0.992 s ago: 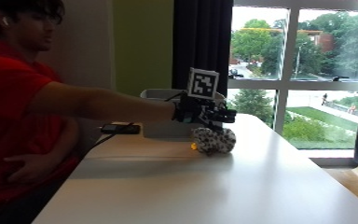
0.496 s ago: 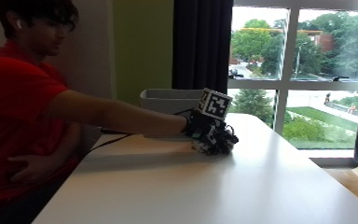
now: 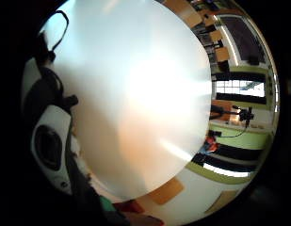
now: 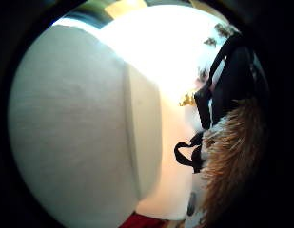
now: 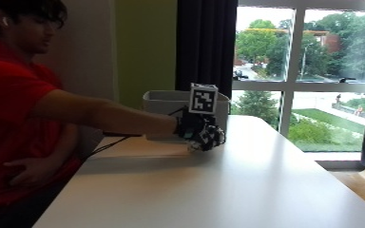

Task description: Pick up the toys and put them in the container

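A furry brown toy (image 4: 234, 156) lies against the palm, beside the container (image 4: 80, 133).

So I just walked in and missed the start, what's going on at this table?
A person in a red shirt is reaching across the white table with the gloved right hand, which is down on a small furry toy beside the grey container. The thumb-side palm view shows brown and white fur close against the palm, so the hand seems to be gripping it. The toy is not in the container yet. The bare hand rests at the person's side.
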Action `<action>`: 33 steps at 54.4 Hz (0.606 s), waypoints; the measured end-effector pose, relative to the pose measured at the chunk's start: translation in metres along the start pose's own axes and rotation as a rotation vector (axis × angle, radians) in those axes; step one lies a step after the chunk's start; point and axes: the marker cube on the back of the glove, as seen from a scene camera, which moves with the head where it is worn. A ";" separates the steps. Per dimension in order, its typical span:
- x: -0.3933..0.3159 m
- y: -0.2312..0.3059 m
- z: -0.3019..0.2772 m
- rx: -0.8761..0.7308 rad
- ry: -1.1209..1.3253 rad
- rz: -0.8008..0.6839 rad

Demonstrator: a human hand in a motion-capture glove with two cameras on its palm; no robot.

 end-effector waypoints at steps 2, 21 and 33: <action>0.004 0.003 -0.010 0.015 -0.035 0.022; -0.043 0.046 -0.184 0.227 -0.098 -0.144; -0.135 0.077 -0.219 0.228 -0.033 -0.299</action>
